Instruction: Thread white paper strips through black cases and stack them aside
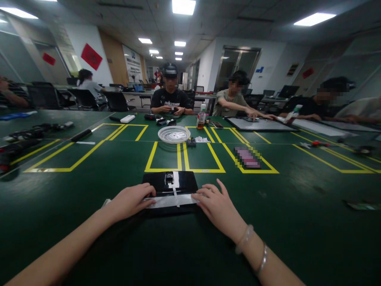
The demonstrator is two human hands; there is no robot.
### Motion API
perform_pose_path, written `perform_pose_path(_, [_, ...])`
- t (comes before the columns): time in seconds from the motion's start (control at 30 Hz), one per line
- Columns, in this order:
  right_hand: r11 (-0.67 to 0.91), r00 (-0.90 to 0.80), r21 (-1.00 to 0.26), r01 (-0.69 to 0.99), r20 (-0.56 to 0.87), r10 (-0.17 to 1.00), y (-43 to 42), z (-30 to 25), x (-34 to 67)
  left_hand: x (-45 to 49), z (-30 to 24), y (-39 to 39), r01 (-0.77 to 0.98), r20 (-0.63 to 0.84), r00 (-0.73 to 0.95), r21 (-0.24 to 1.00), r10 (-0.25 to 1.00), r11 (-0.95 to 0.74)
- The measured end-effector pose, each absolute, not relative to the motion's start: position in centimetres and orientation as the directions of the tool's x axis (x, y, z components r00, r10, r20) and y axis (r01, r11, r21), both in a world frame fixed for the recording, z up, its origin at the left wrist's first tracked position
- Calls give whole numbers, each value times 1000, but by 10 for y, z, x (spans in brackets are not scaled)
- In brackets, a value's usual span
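A glossy black panel (159,180) with a small square opening near its far edge lies on the green table in front of me. Across its near part runs a wide white strip (168,201), and a narrower pale strip crosses it lengthwise. At the strip's left end, my left hand (131,200) is closed, thumb and fingers on the strip and panel edge. My right hand (216,202) has its thumb and fingertips together on the right end, one finger raised. What lies beneath the fingertips is partly hidden.
Beyond the panel are a white round basket (174,135), a bottle (201,118) and a phone-like pink object (247,157). Yellow tape (199,171) marks the green table (113,246). Cables (32,133) lie left. Several people sit around, one person (171,99) opposite.
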State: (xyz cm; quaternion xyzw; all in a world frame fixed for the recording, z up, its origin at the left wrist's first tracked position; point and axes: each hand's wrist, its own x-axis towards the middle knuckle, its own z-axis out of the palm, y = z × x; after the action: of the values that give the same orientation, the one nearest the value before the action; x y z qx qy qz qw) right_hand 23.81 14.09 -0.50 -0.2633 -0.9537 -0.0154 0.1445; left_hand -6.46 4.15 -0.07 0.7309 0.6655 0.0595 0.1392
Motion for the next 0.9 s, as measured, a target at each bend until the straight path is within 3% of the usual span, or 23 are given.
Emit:
perform_pose_path(0.37, [881, -861, 2, 472, 218, 461, 135, -2, 235, -70, -1, 41, 945, -138, 58, 327, 989, -10])
perform_pose_path(0.9, [897, -875, 7, 442, 224, 429, 121, -7, 230, -69, 2, 41, 958, -143, 56, 287, 988, -12])
